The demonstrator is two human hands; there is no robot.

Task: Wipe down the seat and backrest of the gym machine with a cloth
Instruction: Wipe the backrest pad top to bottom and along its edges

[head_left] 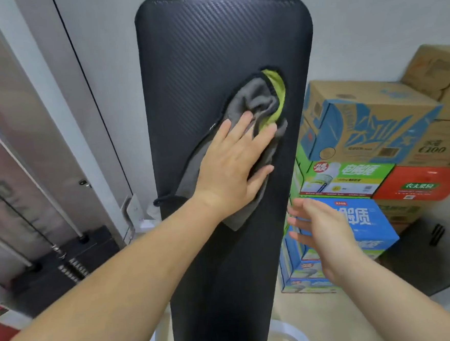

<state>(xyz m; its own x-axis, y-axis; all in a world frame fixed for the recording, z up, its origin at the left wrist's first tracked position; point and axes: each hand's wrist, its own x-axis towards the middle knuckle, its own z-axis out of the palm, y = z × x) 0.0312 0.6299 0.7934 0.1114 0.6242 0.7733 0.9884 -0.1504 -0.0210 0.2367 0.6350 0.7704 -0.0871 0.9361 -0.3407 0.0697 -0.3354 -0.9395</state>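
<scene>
A tall black padded backrest (210, 51) with a woven texture stands upright in the middle of the view. A grey cloth with a lime-green side (259, 98) lies bunched against its middle. My left hand (231, 164) presses flat on the cloth, fingers spread and pointing up to the right. My right hand (321, 227) hovers by the backrest's right edge, fingers apart, holding nothing. The seat is not in view.
Stacked cardboard boxes (369, 123) in brown, blue, green and red fill the right side against the wall. At left are a black weight stack (73, 260) with a cable and guide rods. A white frame part (288, 331) shows below the backrest.
</scene>
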